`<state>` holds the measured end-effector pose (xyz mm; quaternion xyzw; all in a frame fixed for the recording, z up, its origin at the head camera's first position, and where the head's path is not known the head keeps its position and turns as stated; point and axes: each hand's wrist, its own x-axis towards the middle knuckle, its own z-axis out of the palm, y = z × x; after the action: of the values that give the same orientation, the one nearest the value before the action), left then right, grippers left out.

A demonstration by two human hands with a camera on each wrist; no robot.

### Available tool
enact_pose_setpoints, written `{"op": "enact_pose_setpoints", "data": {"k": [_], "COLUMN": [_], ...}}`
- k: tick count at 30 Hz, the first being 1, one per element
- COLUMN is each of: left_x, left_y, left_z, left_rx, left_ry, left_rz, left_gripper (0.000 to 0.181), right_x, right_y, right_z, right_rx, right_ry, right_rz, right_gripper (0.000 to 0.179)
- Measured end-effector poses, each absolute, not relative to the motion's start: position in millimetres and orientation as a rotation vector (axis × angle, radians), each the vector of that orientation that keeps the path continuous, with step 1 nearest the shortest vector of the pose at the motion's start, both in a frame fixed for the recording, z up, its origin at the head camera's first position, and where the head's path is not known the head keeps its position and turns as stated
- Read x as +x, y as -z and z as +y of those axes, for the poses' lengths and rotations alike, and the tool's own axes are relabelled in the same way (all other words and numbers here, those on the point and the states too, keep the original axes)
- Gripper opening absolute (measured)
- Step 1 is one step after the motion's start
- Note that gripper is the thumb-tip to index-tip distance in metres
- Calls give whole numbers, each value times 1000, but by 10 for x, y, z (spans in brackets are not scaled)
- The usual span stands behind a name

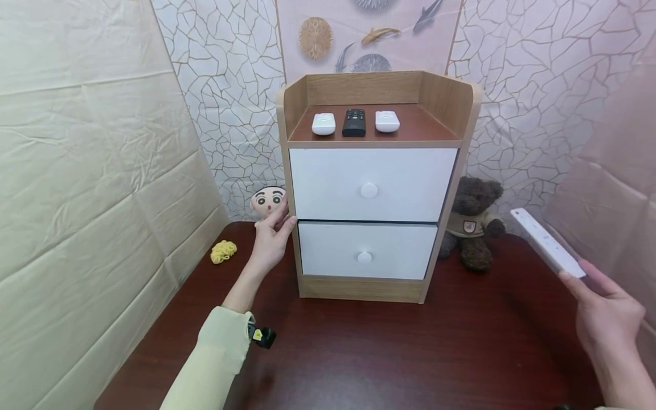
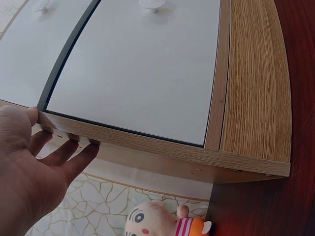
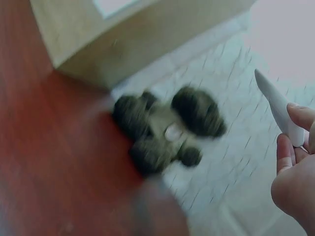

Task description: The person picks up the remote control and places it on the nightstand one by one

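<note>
A two-drawer cabinet (image 1: 361,289) with white fronts and wood-look panels stands on the dark red table. My left hand (image 1: 271,242) is at its left side; in the left wrist view the thumb meets the front edge and the fingers rest on the side panel. My right hand (image 1: 607,313) pinches one end of a slim white remote control (image 1: 547,242) between thumb and fingers, raised to the right of the cabinet. In the right wrist view this remote (image 3: 278,108) shows edge-on. Both drawers are closed, each with a round white knob.
Two white remotes (image 1: 324,123) lie on the cabinet top, with a black remote (image 1: 354,122) between them. A brown teddy bear (image 1: 472,222) sits behind at right. A cartoon-faced doll (image 1: 267,200) is behind at left, near a yellow stringy bundle (image 1: 223,251). Curtains flank the table.
</note>
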<state>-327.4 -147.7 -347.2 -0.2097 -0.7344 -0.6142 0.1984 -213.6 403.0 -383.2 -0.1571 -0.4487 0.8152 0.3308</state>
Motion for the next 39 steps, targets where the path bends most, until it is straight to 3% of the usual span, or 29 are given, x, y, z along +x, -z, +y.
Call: {"op": "enact_pose_setpoints", "data": {"k": [18, 39], "left_x": [-3265, -3270], "left_y": [3459, 3452], "left_z": [-1476, -1472], "left_rx": [-573, -587], "left_ry": [1738, 1735], "left_rz": [-2049, -2048], "left_gripper": [55, 56], "right_x": [-1972, -2023], "right_y": [3092, 2622], "right_z": [3470, 2799], "right_rx": [217, 389], "right_ry": [-2346, -2254], "right_rz": [-860, -957], "right_gripper": [53, 52]}}
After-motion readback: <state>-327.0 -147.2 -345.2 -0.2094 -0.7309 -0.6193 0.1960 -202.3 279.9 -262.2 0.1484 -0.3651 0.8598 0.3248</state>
